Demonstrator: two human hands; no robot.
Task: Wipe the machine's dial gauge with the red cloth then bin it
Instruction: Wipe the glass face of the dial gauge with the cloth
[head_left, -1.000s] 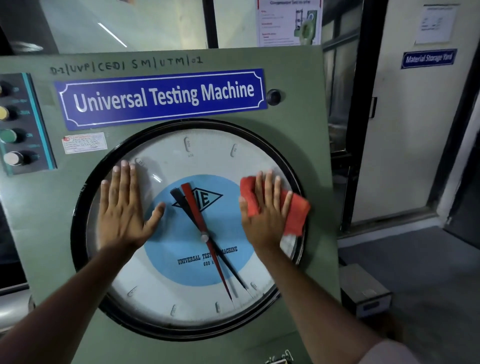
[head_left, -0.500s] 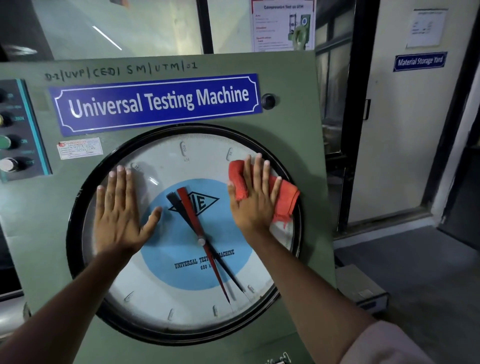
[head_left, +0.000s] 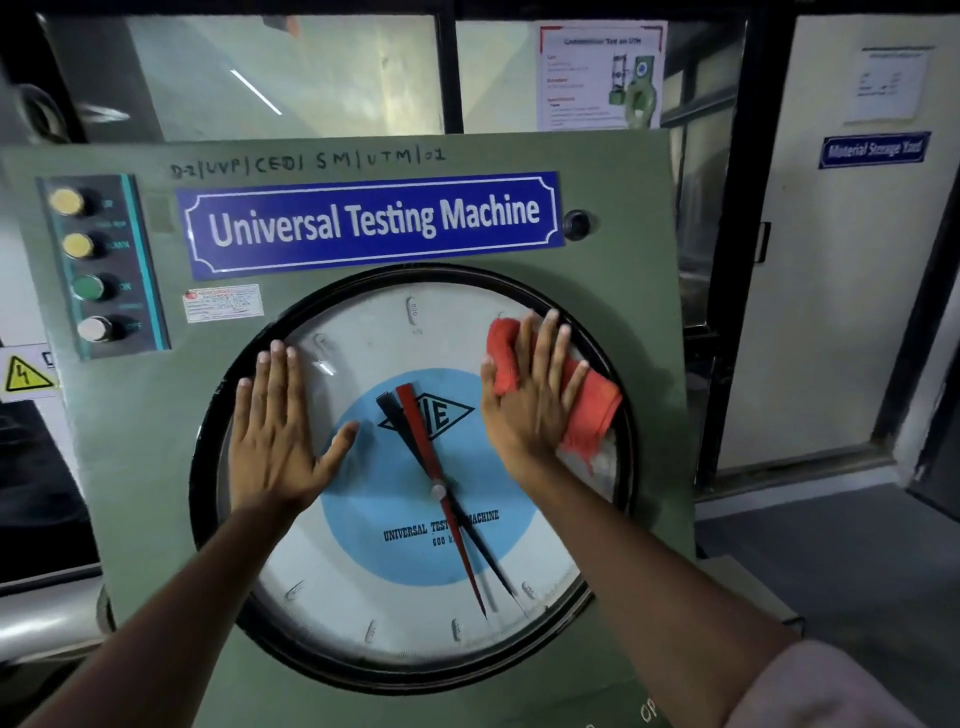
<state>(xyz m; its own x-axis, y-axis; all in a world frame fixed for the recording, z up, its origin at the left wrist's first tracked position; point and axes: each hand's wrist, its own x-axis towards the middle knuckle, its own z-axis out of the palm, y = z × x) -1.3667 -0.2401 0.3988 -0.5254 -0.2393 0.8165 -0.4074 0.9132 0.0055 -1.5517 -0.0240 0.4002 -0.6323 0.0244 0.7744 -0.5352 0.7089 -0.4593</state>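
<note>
A large round dial gauge (head_left: 395, 332) with a black rim, white face, blue centre and red and black pointers fills the front of the green machine (head_left: 119, 467). My right hand (head_left: 530, 395) lies flat on the glass at the upper right, pressing the red cloth (head_left: 597, 400) against it; the cloth sticks out past my fingers toward the rim. Fingers spread, my left hand (head_left: 275, 431) rests flat on the left side of the glass and holds nothing. No bin is in view.
A panel of yellow, green and white push buttons (head_left: 85, 265) sits at the machine's upper left, above a yellow electrical warning sign (head_left: 26, 374). A blue "Universal Testing Machine" nameplate (head_left: 371, 221) is above the dial. A door (head_left: 841, 291) and grey floor (head_left: 852, 561) lie to the right.
My right hand has slid the red cloth upward along the dial's right side, from mid-right to the upper right rim. My left hand has stayed pressed flat on the left of the glass.
</note>
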